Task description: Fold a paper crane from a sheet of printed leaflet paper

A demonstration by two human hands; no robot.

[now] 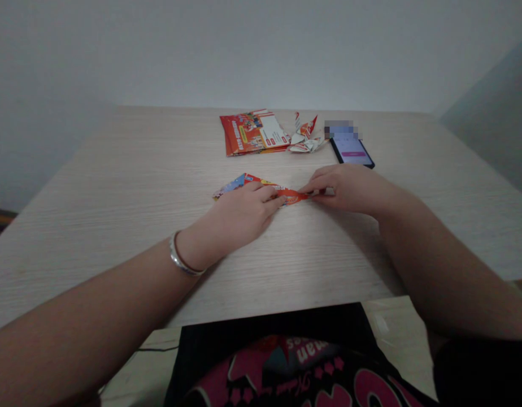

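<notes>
A folded piece of printed paper [291,198], red and blue with a kite-like shape, lies flat on the table before me. Over its left and middle part rests my left hand [244,215], palm down with fingers stretched out, pressing on the paper; a silver bangle circles that wrist. My right hand [341,189] pinches the narrow right tip of the paper between thumb and fingers. Part of the paper is hidden beneath my left hand.
Behind the paper lies a stack of red and white printed leaflets [248,135]. Beside it stand folded paper figures [305,138] of similar print. A phone [352,151] with a lit screen lies right of them. The pale wooden table [117,186] meets a wall at the back.
</notes>
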